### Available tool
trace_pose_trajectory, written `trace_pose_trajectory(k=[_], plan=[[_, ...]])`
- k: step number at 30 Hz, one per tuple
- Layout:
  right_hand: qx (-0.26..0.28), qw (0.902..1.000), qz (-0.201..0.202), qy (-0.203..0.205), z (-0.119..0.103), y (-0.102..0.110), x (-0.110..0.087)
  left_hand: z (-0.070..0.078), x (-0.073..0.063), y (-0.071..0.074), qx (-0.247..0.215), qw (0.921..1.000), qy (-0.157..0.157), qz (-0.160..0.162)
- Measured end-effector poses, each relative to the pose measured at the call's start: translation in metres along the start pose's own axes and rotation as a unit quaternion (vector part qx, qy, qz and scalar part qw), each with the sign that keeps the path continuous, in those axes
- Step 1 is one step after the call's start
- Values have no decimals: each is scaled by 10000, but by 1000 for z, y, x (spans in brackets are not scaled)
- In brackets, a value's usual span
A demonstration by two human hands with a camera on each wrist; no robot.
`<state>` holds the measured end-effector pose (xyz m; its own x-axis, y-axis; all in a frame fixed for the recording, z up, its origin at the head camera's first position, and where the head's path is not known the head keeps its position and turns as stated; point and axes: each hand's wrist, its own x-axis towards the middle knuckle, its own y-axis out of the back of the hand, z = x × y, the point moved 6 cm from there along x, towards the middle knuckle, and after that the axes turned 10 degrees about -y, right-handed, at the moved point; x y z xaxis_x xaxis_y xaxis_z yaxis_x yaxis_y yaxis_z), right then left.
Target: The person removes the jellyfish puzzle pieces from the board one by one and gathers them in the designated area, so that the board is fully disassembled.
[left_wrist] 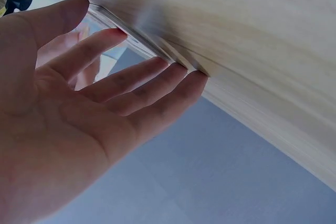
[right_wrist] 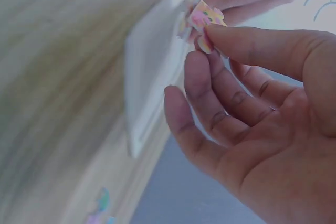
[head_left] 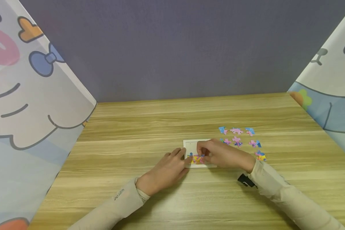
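Note:
A white puzzle tray lies on the table, with joined yellow and pink jigsaw pieces along its near side. My left hand rests at the tray's left edge. In the left wrist view, the fingers of that left hand are spread and nearly straight, their tips at the tray's edge. Over the tray's right part, my right hand bends its fingers downward. The right wrist view shows this right hand pinching a yellow and pink jigsaw piece between thumb and fingers above the tray.
Several loose blue, pink and yellow jigsaw pieces lie spread on the wooden table right of the tray. A small black device shows by the right wrist. A grey panel stands behind, with cartoon-printed panels at both sides.

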<state>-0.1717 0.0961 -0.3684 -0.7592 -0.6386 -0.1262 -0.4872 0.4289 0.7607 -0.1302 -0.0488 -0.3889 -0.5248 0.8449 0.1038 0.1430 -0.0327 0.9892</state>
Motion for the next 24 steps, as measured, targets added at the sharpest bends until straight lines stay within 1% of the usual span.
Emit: trace_pose_trajectory(k=[6, 11, 15, 20, 24], plan=[[-154, 9991, 365, 172, -13, 19, -9, 0, 0, 0, 1, 10000, -15, 4], [-344, 9967, 722, 113, -16, 34, -14, 0, 0, 0, 21, 9999, -67, 89], [-388, 9948, 936, 105, -16, 44, -18, 0, -1, 0, 47, 9999, -138, 81], [-375, 9928, 1121, 187, -18, 53, -22, 1, -1, 1, 99, 9998, -163, 55], [-346, 9919, 1195, 274, -17, 54, -22, 1, -1, 1, 112, 9998, -156, 35]])
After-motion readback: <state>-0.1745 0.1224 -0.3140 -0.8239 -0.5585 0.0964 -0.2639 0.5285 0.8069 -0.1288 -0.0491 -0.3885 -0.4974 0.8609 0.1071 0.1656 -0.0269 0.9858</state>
